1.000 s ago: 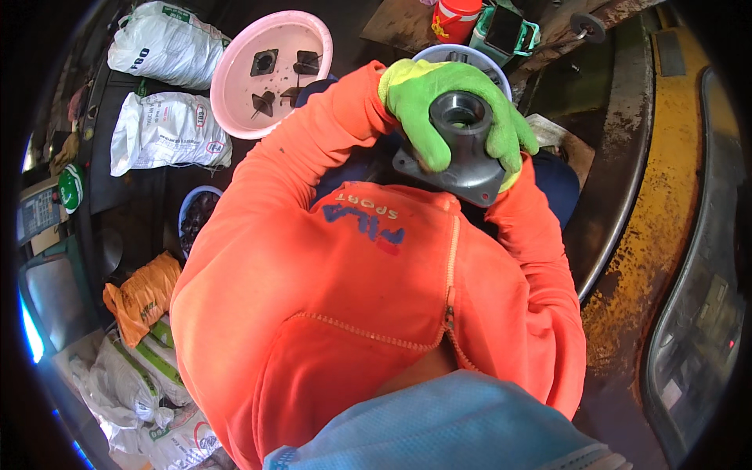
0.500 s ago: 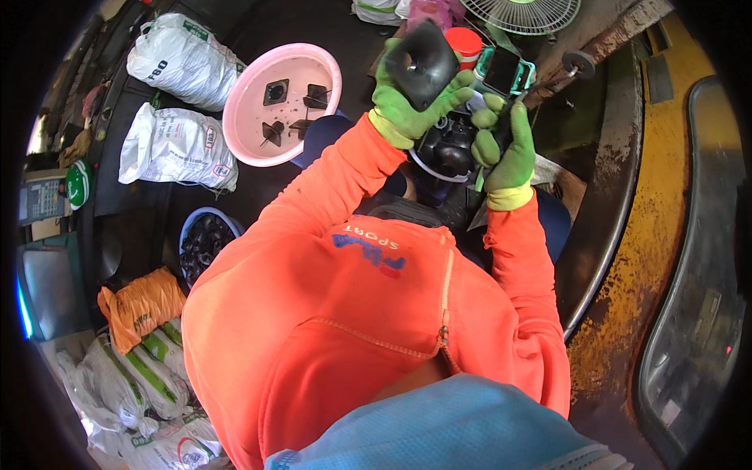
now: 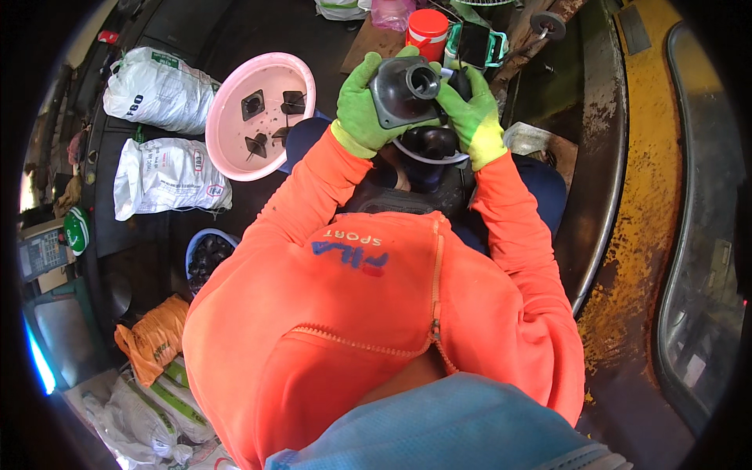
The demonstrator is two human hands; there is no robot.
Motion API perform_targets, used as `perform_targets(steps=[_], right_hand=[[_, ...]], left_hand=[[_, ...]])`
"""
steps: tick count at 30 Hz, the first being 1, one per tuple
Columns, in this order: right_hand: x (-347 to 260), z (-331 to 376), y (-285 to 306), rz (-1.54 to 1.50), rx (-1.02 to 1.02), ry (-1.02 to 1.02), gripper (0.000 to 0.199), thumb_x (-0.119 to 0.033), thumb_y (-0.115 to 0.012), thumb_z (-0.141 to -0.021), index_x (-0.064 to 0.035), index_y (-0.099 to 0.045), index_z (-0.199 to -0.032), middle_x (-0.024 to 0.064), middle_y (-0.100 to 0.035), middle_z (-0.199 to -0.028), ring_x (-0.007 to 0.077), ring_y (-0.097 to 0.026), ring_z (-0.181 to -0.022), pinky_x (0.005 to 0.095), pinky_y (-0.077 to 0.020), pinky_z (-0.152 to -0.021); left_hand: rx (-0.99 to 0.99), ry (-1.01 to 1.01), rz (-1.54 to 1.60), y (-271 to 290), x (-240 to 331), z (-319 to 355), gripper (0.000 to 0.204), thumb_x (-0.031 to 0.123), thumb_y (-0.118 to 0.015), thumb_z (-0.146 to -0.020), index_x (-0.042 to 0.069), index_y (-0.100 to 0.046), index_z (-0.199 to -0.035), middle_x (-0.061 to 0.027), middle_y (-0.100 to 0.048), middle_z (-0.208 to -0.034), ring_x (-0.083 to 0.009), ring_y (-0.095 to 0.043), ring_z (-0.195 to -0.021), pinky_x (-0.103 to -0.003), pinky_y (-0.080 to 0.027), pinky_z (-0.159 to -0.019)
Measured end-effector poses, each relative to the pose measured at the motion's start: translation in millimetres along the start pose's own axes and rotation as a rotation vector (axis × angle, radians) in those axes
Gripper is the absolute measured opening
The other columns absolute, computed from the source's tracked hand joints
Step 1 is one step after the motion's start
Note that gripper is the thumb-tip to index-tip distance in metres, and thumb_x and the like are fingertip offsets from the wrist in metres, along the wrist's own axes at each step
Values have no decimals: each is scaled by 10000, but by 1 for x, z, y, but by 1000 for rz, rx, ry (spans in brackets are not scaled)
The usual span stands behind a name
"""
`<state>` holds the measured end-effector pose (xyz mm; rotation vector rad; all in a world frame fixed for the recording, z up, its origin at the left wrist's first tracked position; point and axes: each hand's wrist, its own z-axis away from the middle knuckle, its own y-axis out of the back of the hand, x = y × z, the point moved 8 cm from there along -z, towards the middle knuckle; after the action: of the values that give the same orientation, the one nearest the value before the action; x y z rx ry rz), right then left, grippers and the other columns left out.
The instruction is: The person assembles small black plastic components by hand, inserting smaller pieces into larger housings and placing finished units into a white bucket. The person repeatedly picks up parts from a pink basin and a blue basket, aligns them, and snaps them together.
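A: Location of the black flanged part (image 3: 394,90)?
B: In the left hand (image 3: 359,113), held out beyond the chest, above a pale-rimmed bowl (image 3: 442,161) of dark pieces (image 3: 431,144) and well to the right of the pink basin (image 3: 225,117).

A: State of the left fingers?
B: Curled part-way, spread to the width of the part, gripping from the left side and from behind. Partly hidden; exact placing of each fingertip, cannot tell.

A: State of the right hand (image 3: 472,110)?
B: Nearly closed, pinching a slim dark item (image 3: 461,83) with a pale end (kind of item: cannot tell; possibly a hand tool).

A: Governing relation in space?
B: Most likely, right fingers to collar (image 3: 411,77). Long axis running from flange to collar, tilted, with the round mouth facing up and to the right, toward the right hand. Right fingertips just beside the right edge of the collar; touching or barely apart, cannot tell.

A: Nearer hand?
B: For the collar, the right. For the flange, the left, with the flange turned down and leftward.

A: Other items nearby?
B: Red lidded jug (image 3: 427,31), just beyond the part.
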<state>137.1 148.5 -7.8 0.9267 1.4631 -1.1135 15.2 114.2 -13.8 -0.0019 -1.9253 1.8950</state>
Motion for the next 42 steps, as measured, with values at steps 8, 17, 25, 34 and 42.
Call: perform_targets(steps=[8,17,25,34,42], right_hand=[[-24,7,-5,417,-263,441,239,-131,-560,-927,-32,-634,-1131,107,-657,-996,215,-629,-881,319,-494,-769],[-44,20,-16,799,-230,716,270,-123,-636,-862,-75,-657,-1127,101,-672,-933,280,-632,-846,359,-507,-720],[-42,24,-14,690,-204,594,263,-155,-609,-898,-54,-657,-1136,122,-684,-1046,288,-650,-966,351,-520,-819],[-27,21,-10,524,-139,453,308,-197,-553,-933,-19,-619,-1175,157,-666,-1093,301,-641,-1000,360,-508,-853],[-4,27,-14,102,-142,0,356,-220,-527,-962,22,-595,-1215,128,-680,-1090,179,-629,-999,297,-483,-869]], left_hand=[[73,91,-131,17,16,11,554,399,-485,-936,49,-422,-1361,-251,-533,-1277,-452,-590,-1057,-687,-478,-829],[76,158,-161,1,15,15,493,274,-535,-881,-3,-498,-1288,-222,-619,-1147,-376,-649,-953,-570,-559,-726],[48,-68,-296,-16,34,7,588,168,-542,-786,-45,-456,-1327,-257,-601,-1159,-369,-613,-1050,-509,-529,-871],[-18,-338,-549,-36,41,2,672,113,-559,-699,-16,-444,-1348,-190,-586,-1186,-329,-592,-1055,-450,-499,-926],[-111,-551,-597,-68,37,2,790,32,-680,-687,23,-367,-1413,-111,-513,-1260,-249,-560,-1105,-342,-478,-962]])
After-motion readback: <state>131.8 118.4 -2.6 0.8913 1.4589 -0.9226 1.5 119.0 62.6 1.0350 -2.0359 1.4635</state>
